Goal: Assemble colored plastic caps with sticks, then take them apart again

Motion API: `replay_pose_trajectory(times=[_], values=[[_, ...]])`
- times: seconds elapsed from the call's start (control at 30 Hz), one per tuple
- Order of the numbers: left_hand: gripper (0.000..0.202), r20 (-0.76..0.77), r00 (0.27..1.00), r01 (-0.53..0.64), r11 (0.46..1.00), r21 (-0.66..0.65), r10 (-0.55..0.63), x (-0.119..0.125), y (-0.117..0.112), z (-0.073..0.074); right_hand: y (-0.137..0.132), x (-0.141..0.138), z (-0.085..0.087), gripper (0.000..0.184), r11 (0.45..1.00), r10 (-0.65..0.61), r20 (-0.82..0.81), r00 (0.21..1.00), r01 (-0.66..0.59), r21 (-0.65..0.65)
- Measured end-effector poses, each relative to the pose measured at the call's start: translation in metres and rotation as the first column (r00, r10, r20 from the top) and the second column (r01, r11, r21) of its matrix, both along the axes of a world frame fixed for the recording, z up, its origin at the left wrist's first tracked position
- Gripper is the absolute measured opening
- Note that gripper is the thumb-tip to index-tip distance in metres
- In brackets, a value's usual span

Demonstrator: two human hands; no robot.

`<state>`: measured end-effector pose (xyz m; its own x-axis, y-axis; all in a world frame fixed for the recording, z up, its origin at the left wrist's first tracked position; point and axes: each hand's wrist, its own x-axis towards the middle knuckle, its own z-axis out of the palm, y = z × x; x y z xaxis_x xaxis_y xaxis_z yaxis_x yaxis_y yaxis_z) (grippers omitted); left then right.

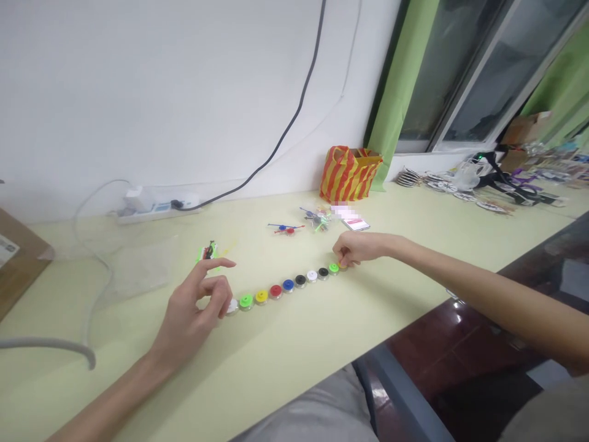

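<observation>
A slightly slanted row of small round pieces with coloured tops and clear bases, like little discs, lies on the table. At its left end my left hand [196, 301] has thumb and bent fingers closed at the white-topped disc [232, 304], partly covering it, with the index finger stretched out above. Beside it sit a green-topped disc [246, 301], a yellow one [262, 296], a red one [275, 291] and a blue one [288, 285]; black, white and green ones follow. My right hand [354, 247] pinches an orange-topped disc [342, 265] at the right end, mostly hidden by the fingers.
Behind the row lie blue and red toothed strips [286, 229], a small coloured heap [316, 218], a phone [355, 222] and a striped bag [350, 174]. A power strip [159, 207] stands by the wall, a cardboard box [21, 264] at left. The table's front edge runs diagonally.
</observation>
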<state>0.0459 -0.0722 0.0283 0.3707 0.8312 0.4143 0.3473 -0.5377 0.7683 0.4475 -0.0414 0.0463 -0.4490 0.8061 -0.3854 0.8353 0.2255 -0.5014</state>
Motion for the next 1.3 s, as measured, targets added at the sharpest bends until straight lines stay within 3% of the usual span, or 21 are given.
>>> replay_pose_trajectory(times=[0.07, 0.1, 0.17, 0.23, 0.33, 0.47, 0.6, 0.77, 0.93, 1.17, 1.3], values=[[0.021, 0.001, 1.0, 0.005, 1.0, 0.008, -0.005, -0.001, 0.0, 0.0, 0.023, -0.004, 0.013, 0.006, 0.995, 0.057, 0.054, 0.997, -0.052, -0.085], [0.021, 0.004, 1.0, 0.006, 1.0, 0.01, -0.007, -0.001, 0.0, -0.001, 0.034, -0.008, 0.017, 0.008, 0.997, 0.069, 0.079, 0.994, -0.066, -0.05], [0.02, 0.003, 1.0, 0.014, 1.0, 0.008, -0.014, -0.001, -0.001, -0.002, 0.057, -0.021, 0.021, 0.013, 0.981, 0.033, 0.096, 0.995, -0.05, 0.187], [0.02, -0.002, 1.0, 0.021, 1.0, 0.005, -0.021, 0.0, -0.001, -0.002, 0.076, -0.041, 0.016, 0.016, 0.876, -0.028, 0.072, 0.997, -0.01, 0.482], [0.019, -0.001, 1.0, 0.025, 1.0, -0.001, -0.025, 0.0, 0.0, -0.004, 0.096, -0.072, -0.002, 0.019, 0.741, -0.025, 0.116, 0.993, -0.059, 0.669], [0.02, 0.006, 1.0, 0.031, 0.999, -0.026, -0.031, -0.001, 0.002, -0.006, 0.108, -0.095, -0.023, 0.015, 0.732, -0.007, 0.194, 0.981, -0.127, 0.67], [0.023, 0.002, 0.998, 0.063, 0.997, -0.043, -0.063, -0.002, 0.004, -0.01, 0.105, -0.094, -0.022, 0.008, 0.753, 0.033, 0.163, 0.986, -0.132, 0.644], [0.025, -0.003, 0.997, 0.074, 0.996, -0.054, -0.074, -0.001, 0.003, -0.01, 0.093, -0.091, -0.005, 0.005, 0.789, 0.048, -0.057, 0.997, -0.003, 0.615], [0.022, 0.011, 0.998, 0.068, 0.996, -0.055, -0.068, 0.001, 0.003, -0.008, 0.084, -0.104, 0.02, 0.009, 0.797, 0.096, -0.279, 0.955, 0.094, 0.596], [0.027, 0.022, 0.999, -0.037, 0.997, -0.07, 0.038, 0.002, 0.012, -0.009, 0.046, -0.159, 0.055, 0.012, 0.811, 0.202, -0.351, 0.914, 0.045, 0.584], [0.035, 0.1, 0.994, -0.041, 0.993, -0.107, 0.052, 0.0, 0.018, -0.007, 0.02, -0.2, 0.054, 0.013, 0.803, 0.308, -0.298, 0.904, -0.079, 0.591]])
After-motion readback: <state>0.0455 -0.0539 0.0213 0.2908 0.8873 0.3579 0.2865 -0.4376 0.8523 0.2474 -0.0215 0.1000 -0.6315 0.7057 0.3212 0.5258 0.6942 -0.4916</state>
